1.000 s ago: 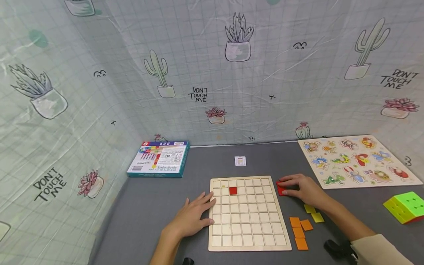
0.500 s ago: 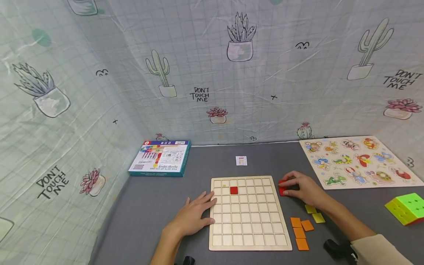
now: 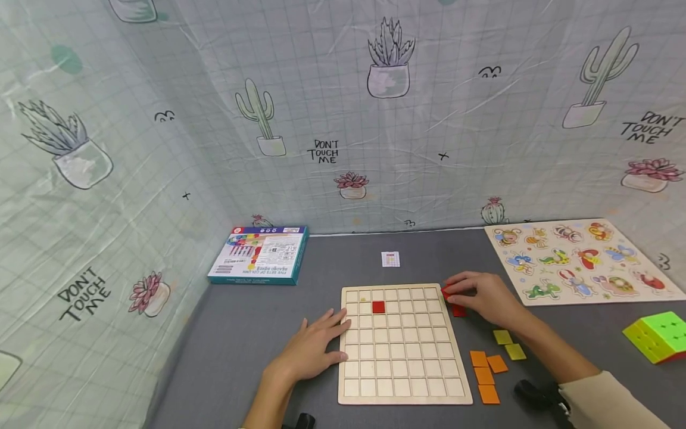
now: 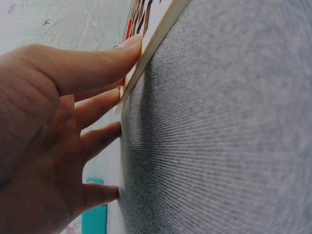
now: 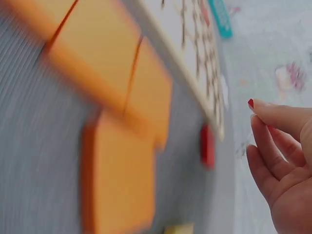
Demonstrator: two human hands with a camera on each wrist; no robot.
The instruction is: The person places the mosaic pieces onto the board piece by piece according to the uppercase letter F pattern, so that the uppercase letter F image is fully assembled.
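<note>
A light wooden grid board (image 3: 404, 369) lies flat, with one red tile (image 3: 379, 307) seated in its second row. My left hand (image 3: 313, 351) rests at the board's left edge, fingers spread; in the left wrist view the thumb (image 4: 105, 66) touches the board's side. Just off the upper right corner, my right hand (image 3: 485, 301) pinches a small red tile (image 5: 251, 103) between thumb and fingertips, which mostly hide it. Another red tile (image 3: 458, 311) lies on the table beneath that hand, beside the board.
Several orange tiles (image 3: 484, 376) and two yellow tiles (image 3: 515, 352) lie right of the board. A small printed card (image 3: 390, 259) is behind it. Farther out are a flat box (image 3: 257, 256), an insect puzzle board (image 3: 584, 262) and a puzzle cube (image 3: 656, 336).
My right hand has lifted a red tile and moved slightly left and away from me toward the board's corner, uncovering the red tile below. The left hand stays in place.
</note>
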